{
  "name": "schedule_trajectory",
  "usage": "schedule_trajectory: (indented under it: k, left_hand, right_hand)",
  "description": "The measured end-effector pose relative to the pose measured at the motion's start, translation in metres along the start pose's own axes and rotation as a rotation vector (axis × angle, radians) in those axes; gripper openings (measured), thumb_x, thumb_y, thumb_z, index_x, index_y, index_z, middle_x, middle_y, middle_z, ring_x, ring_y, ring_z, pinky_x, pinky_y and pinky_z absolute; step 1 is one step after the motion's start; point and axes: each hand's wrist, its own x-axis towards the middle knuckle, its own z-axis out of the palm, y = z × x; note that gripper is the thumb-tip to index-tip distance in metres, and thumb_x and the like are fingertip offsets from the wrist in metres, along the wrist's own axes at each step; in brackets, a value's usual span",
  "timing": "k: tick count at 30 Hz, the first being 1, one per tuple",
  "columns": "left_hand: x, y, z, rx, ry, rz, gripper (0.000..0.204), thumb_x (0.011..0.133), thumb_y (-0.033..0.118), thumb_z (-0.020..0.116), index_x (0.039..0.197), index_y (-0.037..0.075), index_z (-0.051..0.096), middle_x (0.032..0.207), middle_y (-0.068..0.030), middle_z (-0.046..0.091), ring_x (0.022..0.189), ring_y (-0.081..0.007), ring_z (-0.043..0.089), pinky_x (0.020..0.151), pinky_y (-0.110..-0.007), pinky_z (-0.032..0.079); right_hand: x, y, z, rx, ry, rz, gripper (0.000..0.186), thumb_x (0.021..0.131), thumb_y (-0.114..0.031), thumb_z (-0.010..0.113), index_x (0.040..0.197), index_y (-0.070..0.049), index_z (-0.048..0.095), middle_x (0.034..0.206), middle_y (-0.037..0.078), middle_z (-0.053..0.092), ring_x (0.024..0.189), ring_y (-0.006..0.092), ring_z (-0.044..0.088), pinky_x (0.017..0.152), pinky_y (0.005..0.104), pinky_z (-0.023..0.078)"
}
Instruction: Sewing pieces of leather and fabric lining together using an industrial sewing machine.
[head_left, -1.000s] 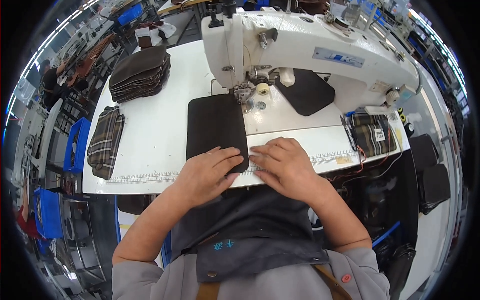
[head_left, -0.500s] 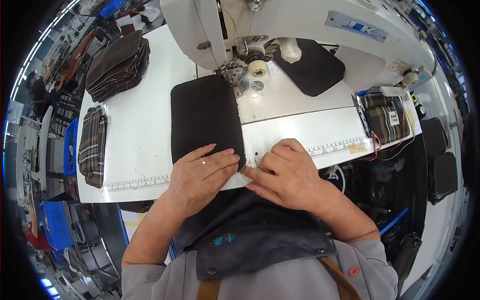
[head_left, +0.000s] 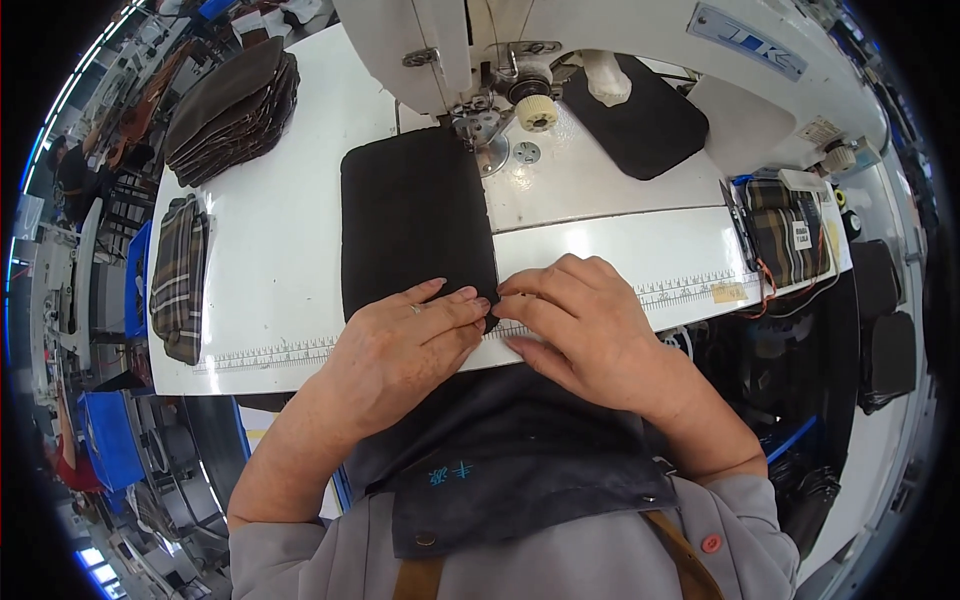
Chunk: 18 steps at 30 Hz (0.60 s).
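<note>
A dark rounded-corner fabric piece (head_left: 410, 210) lies flat on the white sewing table (head_left: 260, 290), its far right corner under the presser foot of the white sewing machine (head_left: 625, 20). My left hand (head_left: 400, 360) rests open over the piece's near end, fingers stretched across it toward its right edge. My right hand (head_left: 590, 340) is open, fingers bent and apart, with fingertips touching the near right edge of the piece beside my left fingertips. A printed ruler strip (head_left: 260, 355) runs along the front of the table.
A stack of dark pieces (head_left: 225, 110) and folded plaid cloth (head_left: 178, 280) sit left; another dark piece (head_left: 660, 130) lies beyond the needle. More plaid cloth (head_left: 780, 230), cords and dark pieces (head_left: 880, 355) are right. Blue bins (head_left: 105, 430) and co-workers (head_left: 70, 175) are at far left.
The camera view has tilted and shifted, so the machine sits higher in it. My right fingers curled at the piece's edge, then spread slightly; my left fingers stay on the piece.
</note>
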Motion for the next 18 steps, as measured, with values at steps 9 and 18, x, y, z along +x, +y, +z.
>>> schedule_trajectory:
  k: [9, 18]
  left_hand:
    - [-0.001, -0.001, 0.011, -0.077, 0.168, -0.134, 0.013, 0.079, 0.006, 0.081, 0.09, 0.006, 0.074, 0.105, -0.005, 0.078, 0.099, -0.0218, 0.076, 0.088, -0.038, 0.06]
    - [-0.015, -0.006, -0.001, 0.222, 0.109, 0.058, 0.028, 0.086, 0.007, 0.071, 0.113, 0.003, 0.076, 0.116, -0.0078, 0.076, 0.115, -0.0214, 0.073, 0.104, -0.039, 0.054]
  right_hand:
    - [0.015, 0.013, 0.01, 0.004, 0.073, -0.133, 0.024, 0.078, -0.013, 0.076, 0.1, -0.007, 0.068, 0.103, 0.006, 0.066, 0.089, 0.0239, 0.066, 0.07, 0.0354, 0.051]
    - [0.018, 0.012, 0.01, -0.144, 0.183, -0.217, 0.019, 0.073, -0.013, 0.076, 0.091, -0.009, 0.072, 0.094, -0.001, 0.071, 0.076, 0.014, 0.065, 0.063, 0.0308, 0.046]
